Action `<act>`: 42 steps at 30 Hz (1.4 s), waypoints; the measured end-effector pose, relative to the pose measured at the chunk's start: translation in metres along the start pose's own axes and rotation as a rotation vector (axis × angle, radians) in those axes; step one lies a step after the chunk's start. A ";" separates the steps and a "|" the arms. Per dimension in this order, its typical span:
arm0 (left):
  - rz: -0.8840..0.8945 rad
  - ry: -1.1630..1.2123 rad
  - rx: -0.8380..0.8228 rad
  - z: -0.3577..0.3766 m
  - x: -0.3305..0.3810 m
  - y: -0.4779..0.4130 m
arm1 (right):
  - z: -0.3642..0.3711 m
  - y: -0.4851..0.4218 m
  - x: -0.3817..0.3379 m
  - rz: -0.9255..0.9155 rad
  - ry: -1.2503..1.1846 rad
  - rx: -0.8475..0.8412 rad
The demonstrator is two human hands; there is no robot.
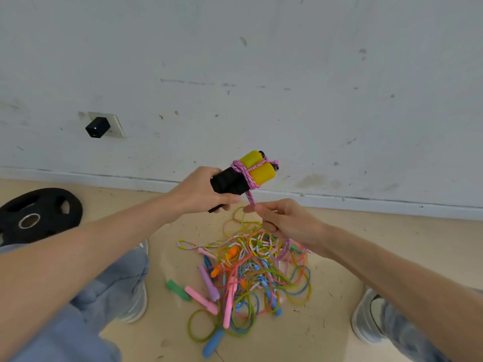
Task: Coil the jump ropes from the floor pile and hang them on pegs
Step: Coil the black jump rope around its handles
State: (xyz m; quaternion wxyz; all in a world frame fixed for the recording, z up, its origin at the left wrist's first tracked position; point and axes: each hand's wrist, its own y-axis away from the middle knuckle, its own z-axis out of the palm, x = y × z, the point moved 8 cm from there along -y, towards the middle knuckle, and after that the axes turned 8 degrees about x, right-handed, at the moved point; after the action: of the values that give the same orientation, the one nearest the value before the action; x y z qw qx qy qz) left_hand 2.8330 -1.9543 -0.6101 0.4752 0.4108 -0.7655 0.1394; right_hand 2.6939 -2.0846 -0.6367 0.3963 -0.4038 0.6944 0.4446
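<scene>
Up in front of the wall, the left hand (201, 194) grips a pair of black handles (226, 182) held side by side, their long axis tilted up and to the right, yellow ends toward the wall. A pink braided rope (245, 175) is wound round them (crossing just below the yellow caps), and the right hand (283, 220) pinches its hanging tail. The tangled pile (251, 278) lies on the floor (345, 259) below

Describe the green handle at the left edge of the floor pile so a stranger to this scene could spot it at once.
Find the tangled pile of jump ropes on the tan floor by the white wall. At its left edge, toward the left shoe, lies the green handle, just left of a pink handle. It is the leftmost handle and stubbier than the pink one.
</scene>
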 end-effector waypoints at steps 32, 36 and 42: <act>0.495 -0.356 0.130 0.001 0.038 0.036 | -0.025 -0.013 -0.003 -0.156 0.127 -0.030; 0.224 -0.300 0.209 -0.018 0.011 0.017 | 0.009 -0.003 0.010 -0.093 0.263 -0.212; 0.028 -0.365 0.234 -0.031 -0.002 0.006 | -0.032 -0.013 0.021 -0.091 0.401 0.028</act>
State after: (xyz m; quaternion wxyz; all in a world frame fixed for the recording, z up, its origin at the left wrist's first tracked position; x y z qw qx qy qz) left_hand 2.8478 -1.9304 -0.5947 0.2757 0.4708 -0.8232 0.1573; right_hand 2.6925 -2.1223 -0.6502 0.2756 -0.5096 0.7465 0.3272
